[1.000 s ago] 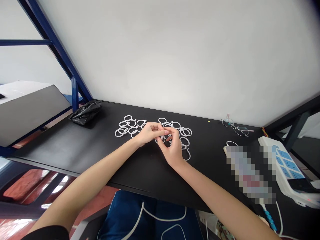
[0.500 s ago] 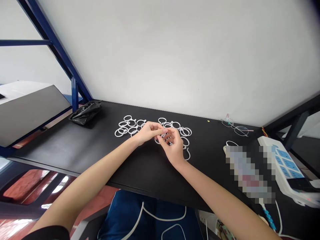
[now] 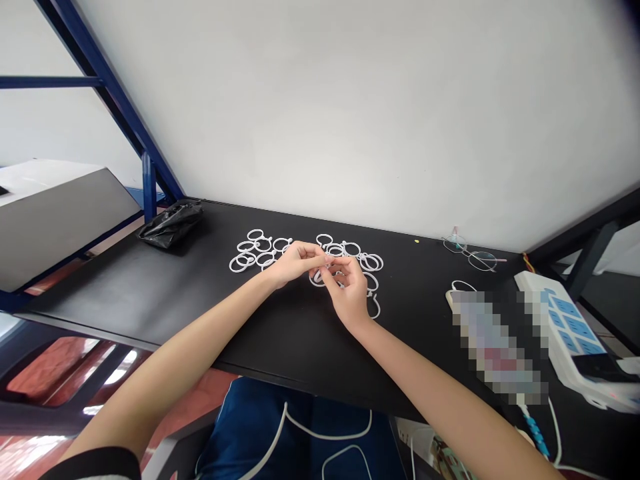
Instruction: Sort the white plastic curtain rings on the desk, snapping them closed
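Watching remotely thru the head cam: my left hand and right hand meet fingertip to fingertip over a smooth black desk, each drawn in to a narrow pinch. Can't tell for sure what's in it, if anything; a bit of white shows right by the fingertips. A left cluster of thin white plastic-looking rings w/ small eyelets lies just beside the left hand, and a right cluster sits under and around the right hand. Handling-wise I'd guess v. light, fairly stiff w/ a little spring, kinda slick, eyelet prob the weak spot, so IMO pinch the plain curve close to it, no hard squeezing. Visibility's meh tho: fingers block the contact pts, the hands cover several rings so no exact count, overlapping ones are hard to separate, and a pixelated patch hides whatever's next to the white power strip w/ blue sockets.
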Demonstrator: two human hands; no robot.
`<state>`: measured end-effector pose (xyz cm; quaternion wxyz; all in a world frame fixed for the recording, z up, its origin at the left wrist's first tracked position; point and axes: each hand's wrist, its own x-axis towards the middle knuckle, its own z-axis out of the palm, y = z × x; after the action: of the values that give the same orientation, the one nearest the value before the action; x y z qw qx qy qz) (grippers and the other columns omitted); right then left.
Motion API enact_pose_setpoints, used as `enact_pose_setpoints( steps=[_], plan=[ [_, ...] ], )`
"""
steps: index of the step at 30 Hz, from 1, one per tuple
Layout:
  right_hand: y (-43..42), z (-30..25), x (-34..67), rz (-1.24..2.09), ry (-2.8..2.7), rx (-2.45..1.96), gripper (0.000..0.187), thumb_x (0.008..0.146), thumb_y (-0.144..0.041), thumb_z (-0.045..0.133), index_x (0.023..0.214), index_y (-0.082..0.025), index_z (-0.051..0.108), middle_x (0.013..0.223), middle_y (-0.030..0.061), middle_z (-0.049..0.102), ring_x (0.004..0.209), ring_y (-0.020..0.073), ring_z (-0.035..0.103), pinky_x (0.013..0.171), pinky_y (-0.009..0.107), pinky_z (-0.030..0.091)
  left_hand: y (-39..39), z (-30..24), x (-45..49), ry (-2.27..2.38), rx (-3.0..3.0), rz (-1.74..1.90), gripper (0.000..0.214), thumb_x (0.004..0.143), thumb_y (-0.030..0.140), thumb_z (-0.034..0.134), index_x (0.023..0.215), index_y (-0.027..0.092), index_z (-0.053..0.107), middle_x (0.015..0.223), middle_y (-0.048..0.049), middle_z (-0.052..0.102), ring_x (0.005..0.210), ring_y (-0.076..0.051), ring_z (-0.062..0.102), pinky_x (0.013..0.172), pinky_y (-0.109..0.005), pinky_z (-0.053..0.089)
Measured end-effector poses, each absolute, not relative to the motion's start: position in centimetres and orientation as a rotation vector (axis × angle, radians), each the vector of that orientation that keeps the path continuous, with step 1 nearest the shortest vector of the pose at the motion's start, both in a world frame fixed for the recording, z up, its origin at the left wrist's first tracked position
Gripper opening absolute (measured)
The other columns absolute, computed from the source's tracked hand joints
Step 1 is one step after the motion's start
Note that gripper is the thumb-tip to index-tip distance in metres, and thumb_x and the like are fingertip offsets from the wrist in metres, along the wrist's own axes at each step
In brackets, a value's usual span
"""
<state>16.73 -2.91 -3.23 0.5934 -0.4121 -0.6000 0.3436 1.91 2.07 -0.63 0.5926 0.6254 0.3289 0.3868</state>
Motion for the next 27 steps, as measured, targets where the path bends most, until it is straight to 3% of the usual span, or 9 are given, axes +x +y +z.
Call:
enact_pose_setpoints(
  steps=[4, 12, 19, 22, 27],
  plan=[
    [-2.70, -3.41, 16.78, 0.806, -1.382, -0.944, 0.013, 0.085, -0.029, 0.067, 0.092, -0.021, 0.059, 0.087, 0.0039, 0.065, 0.076, 0.0168, 0.065, 0.063, 0.030, 0.055, 2.05, -0.78, 2.00, 0.763, 1.451, 0.906, 0.027, 0.081, 0.035, 0.071, 0.070, 0.011, 0.065, 0.054, 0.0014, 0.057, 0.049, -0.006, 0.052, 0.051, -0.018, 0.044],
    [-2.56, -3.45, 16.95, 0.775, -1.369, -0.943, 0.009, 0.088, -0.029, 0.063, 0.091, -0.021, 0.064, 0.089, 0.0047, 0.069, 0.081, 0.0179, 0.067, 0.069, 0.032, 0.056, 1.90, -0.66, 2.23, 0.745, 1.392, 1.003, 0.020, 0.084, 0.032, 0.066, 0.092, 0.015, 0.057, 0.059, 0.0019, 0.062, 0.048, -0.008, 0.055, 0.049, -0.019, 0.046],
    [-2.75, -3.38, 16.96, 0.733, -1.421, -0.980, 0.010, 0.092, -0.030, 0.057, 0.094, -0.021, 0.063, 0.092, 0.0050, 0.068, 0.080, 0.0172, 0.065, 0.069, 0.031, 0.054, 2.16, -0.89, 2.18, 0.750, 1.400, 0.991, 0.016, 0.085, 0.030, 0.059, 0.085, 0.014, 0.056, 0.062, 0.0009, 0.060, 0.051, -0.008, 0.055, 0.051, -0.019, 0.047],
    [-2.89, -3.29, 16.96, 0.678, -1.440, -0.987, 0.010, 0.094, -0.029, 0.054, 0.095, -0.022, 0.062, 0.097, 0.0058, 0.066, 0.087, 0.0187, 0.064, 0.069, 0.032, 0.054, 2.16, -0.95, 2.15, 0.773, 1.424, 1.028, 0.011, 0.081, 0.023, 0.057, 0.089, 0.015, 0.057, 0.073, 0.0011, 0.058, 0.058, -0.008, 0.055, 0.053, -0.019, 0.048],
    [-3.18, -2.92, 16.85, 0.434, -1.493, -0.952, 0.006, 0.090, -0.026, 0.059, 0.091, -0.024, 0.064, 0.109, 0.0082, 0.059, 0.099, 0.0221, 0.061, 0.078, 0.038, 0.055, 1.85, -0.70, 2.06, 0.666, 1.489, 0.900, 0.042, 0.063, 0.008, 0.052, 0.103, 0.019, 0.055, 0.103, -0.0032, 0.058, 0.088, -0.014, 0.058, 0.061, -0.020, 0.049]
  ],
)
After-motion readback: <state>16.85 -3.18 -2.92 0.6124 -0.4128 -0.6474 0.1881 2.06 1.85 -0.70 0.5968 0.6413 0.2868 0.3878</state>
